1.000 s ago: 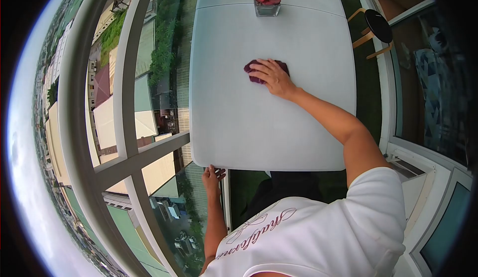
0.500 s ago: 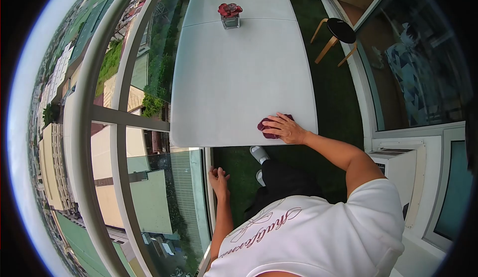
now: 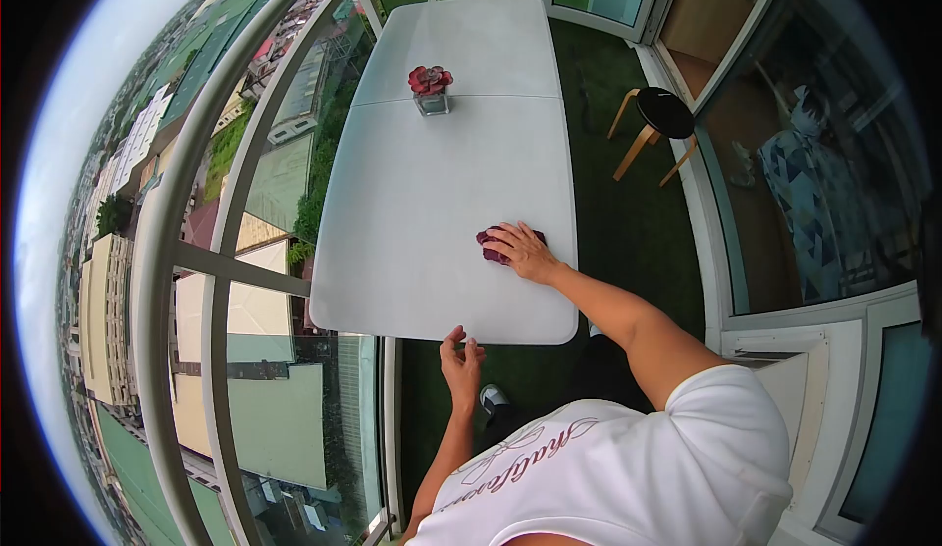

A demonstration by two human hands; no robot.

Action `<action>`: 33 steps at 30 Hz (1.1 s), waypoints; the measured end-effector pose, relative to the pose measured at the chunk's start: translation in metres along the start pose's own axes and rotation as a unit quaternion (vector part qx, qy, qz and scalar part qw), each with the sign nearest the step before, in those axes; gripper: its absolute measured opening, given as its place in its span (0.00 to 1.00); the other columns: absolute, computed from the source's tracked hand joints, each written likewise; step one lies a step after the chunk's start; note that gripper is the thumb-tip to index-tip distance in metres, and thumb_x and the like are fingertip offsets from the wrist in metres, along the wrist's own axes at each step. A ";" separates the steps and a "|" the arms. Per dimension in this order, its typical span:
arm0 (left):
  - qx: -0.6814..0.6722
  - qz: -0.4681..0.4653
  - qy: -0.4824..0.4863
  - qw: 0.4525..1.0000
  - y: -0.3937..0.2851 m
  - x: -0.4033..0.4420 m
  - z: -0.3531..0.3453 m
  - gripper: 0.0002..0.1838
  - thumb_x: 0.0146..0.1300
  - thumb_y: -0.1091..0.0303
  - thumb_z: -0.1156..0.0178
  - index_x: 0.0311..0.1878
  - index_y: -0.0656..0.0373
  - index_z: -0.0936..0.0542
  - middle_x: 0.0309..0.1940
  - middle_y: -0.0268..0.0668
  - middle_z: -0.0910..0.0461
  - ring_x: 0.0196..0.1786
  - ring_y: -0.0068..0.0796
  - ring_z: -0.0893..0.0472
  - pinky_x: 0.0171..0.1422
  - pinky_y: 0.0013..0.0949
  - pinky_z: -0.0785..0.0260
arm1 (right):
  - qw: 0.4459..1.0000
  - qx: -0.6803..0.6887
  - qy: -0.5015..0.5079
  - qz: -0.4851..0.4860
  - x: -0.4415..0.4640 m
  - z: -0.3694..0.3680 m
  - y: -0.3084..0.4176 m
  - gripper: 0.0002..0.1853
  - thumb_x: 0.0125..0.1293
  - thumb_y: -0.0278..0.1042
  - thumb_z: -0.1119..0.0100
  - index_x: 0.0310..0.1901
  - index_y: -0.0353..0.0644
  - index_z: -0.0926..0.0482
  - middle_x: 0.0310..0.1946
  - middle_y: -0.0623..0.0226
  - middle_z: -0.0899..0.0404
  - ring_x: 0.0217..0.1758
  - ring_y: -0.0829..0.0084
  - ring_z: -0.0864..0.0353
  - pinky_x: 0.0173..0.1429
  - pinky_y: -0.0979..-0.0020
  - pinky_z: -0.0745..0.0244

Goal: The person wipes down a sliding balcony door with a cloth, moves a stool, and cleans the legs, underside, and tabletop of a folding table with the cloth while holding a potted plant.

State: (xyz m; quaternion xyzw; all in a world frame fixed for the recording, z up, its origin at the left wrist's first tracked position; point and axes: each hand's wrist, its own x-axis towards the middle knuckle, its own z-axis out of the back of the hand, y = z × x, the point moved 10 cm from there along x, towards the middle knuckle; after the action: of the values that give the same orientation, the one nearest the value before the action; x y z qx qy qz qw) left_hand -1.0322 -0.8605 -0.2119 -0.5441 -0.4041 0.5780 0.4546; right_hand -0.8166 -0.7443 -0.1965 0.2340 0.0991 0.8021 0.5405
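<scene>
Pressed to the white folding table point(image 3: 422, 183) near its front right part is a dark red cloth point(image 3: 494, 244). My right hand point(image 3: 528, 255) lies over the cloth and grips it, its fingers spread across the top. The cloth looks bunched, and part of it is hidden under the palm. My left hand point(image 3: 461, 362) is at the table's front edge, holding nothing, with its fingers loosely bent and apart. I cannot tell whether its fingertips touch the edge.
A red flower-like plant in a glass pot point(image 3: 431, 90) stands by the table's seam. On the right is a black-topped stool point(image 3: 664, 112) on green turf, beside glass doors. A metal railing point(image 3: 224, 266) runs along the left, with buildings far below.
My right hand has slid the cloth leftward and farther in from the front edge. My left hand has risen towards that edge. The view has shifted, showing more of the table's far end.
</scene>
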 end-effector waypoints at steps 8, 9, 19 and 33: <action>-0.058 -0.041 -0.095 0.993 -0.048 0.062 -0.166 0.17 0.67 0.74 0.47 0.58 0.67 0.30 0.48 0.45 0.25 0.35 0.27 0.19 0.37 0.29 0.23 | 0.962 0.182 0.124 0.163 -0.028 0.024 -0.018 0.28 0.59 0.28 0.46 0.64 0.49 0.35 0.70 0.59 0.46 0.77 0.54 0.56 0.75 0.39 0.62; -0.044 -0.100 -0.113 0.987 -0.032 0.082 -0.183 0.17 0.67 0.74 0.47 0.58 0.67 0.30 0.48 0.44 0.24 0.35 0.25 0.20 0.37 0.28 0.24 | 0.950 0.205 0.148 0.182 -0.040 0.024 -0.023 0.28 0.59 0.28 0.47 0.63 0.47 0.35 0.70 0.60 0.46 0.76 0.55 0.55 0.75 0.39 0.62; -0.054 -0.105 -0.154 0.981 -0.145 0.146 -0.296 0.18 0.66 0.74 0.46 0.59 0.65 0.30 0.52 0.41 0.26 0.38 0.25 0.21 0.39 0.28 0.25 | 0.897 0.375 0.080 0.222 -0.024 0.072 -0.100 0.23 0.65 0.32 0.52 0.63 0.43 0.31 0.62 0.47 0.34 0.68 0.48 0.40 0.72 0.52 0.48; -0.006 -0.083 -0.374 0.924 -0.145 0.433 -0.211 0.51 0.45 0.63 0.25 0.68 0.67 0.46 0.64 0.49 0.39 0.62 0.40 0.32 0.58 0.41 0.30 | 0.985 0.022 0.060 0.161 0.245 0.092 -0.357 0.33 0.62 0.28 0.46 0.69 0.51 0.44 0.72 0.56 0.50 0.75 0.50 0.51 0.74 0.45 0.55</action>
State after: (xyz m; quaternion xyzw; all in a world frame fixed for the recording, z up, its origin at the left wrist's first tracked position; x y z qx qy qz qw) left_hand -0.8069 -0.4111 -0.2030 -0.2553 -0.5922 0.6971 0.3132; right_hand -0.5543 -0.3876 -0.1974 0.2097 0.1098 0.8890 0.3920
